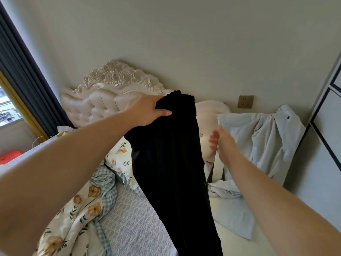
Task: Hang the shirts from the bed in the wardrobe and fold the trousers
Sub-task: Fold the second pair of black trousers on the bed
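My left hand (147,109) grips the bunched top of black trousers (171,167) and holds them up over the bed; they hang straight down past the bottom of the view. My right hand (220,143) is raised just right of the trousers, blurred, fingers loosely spread, holding nothing. Pale blue shirts (262,139) lie draped over a piece of furniture at the right, and another pale blue garment (230,215) lies lower on a cream surface.
The bed (129,224) has a grey patterned sheet, a floral quilt (77,215) bunched at the left and a cream tufted headboard (103,102). A wardrobe front (324,130) stands at the far right. A dark curtain (22,74) and a window are at the left.
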### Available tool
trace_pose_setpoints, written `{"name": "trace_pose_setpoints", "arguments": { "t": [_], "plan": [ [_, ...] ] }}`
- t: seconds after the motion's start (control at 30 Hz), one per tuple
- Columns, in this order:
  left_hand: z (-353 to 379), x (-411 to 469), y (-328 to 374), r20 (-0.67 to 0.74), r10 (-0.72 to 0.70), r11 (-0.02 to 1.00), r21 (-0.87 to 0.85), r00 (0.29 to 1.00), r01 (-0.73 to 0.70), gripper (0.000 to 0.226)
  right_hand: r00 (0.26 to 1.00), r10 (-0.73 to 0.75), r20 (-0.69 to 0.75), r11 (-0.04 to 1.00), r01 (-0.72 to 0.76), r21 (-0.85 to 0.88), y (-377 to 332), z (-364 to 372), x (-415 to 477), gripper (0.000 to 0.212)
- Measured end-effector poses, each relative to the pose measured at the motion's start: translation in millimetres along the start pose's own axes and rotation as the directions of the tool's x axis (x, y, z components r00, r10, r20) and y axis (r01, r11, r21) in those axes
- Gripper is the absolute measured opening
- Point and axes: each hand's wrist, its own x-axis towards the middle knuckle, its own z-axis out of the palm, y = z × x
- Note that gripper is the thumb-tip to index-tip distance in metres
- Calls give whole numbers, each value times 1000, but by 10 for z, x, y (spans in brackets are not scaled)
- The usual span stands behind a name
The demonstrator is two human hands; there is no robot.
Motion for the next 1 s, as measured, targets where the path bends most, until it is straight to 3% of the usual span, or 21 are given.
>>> {"name": "trace_pose_setpoints", "arguments": {
  "t": [0.1, 0.17, 0.37, 0.4, 0.47, 0.53, 0.6, 0.73, 0.87, 1.0],
  "plan": [
    [-127, 45, 15, 3, 31, 995, -91, 999, -31, 41, 960, 279, -8, 951, -277, -135, 691, -244, -47, 28],
    [-215, 83, 23, -11, 44, 984, -173, 999, -45, 37, 916, 399, 47, 900, -381, -210, 1041, -305, -101, 28],
    [-470, 207, -50, -161, 46, 952, -291, 986, -92, 32, 899, 430, -77, 765, -409, -498, 1724, -451, -247, 54],
    [-501, 216, -69, -169, 49, 950, -296, 984, -98, 36, 888, 456, -52, 762, -421, -493, 1777, -462, -280, 58],
    [-534, 229, -107, -165, 43, 952, -291, 985, -90, 43, 834, 537, 129, 814, -471, -341, 1788, -445, -334, 68],
    [-522, 238, -152, -159, 28, 962, -264, 987, -69, 46, 771, 516, 373, 856, -477, -198, 1683, -360, -348, 73],
    [-486, 242, -199, -163, 5, 965, -257, 987, -48, 45, 728, 467, 502, 876, -456, -155, 1524, -222, -358, 69],
    [-451, 231, -308, -222, -43, 956, -291, 974, -25, 44, 686, 484, 543, 874, -414, -255, 1342, 69, -425, 78],
    [-496, 174, -424, -246, -97, 950, -311, 965, 16, 45, 558, 615, 557, 786, -482, -386, 1425, 184, -519, 92],
    [-512, 130, -484, -273, -146, 934, -354, 951, 42, 45, 473, 620, 626, 716, -667, -205, 1541, 276, -598, 93]
  ]
}}
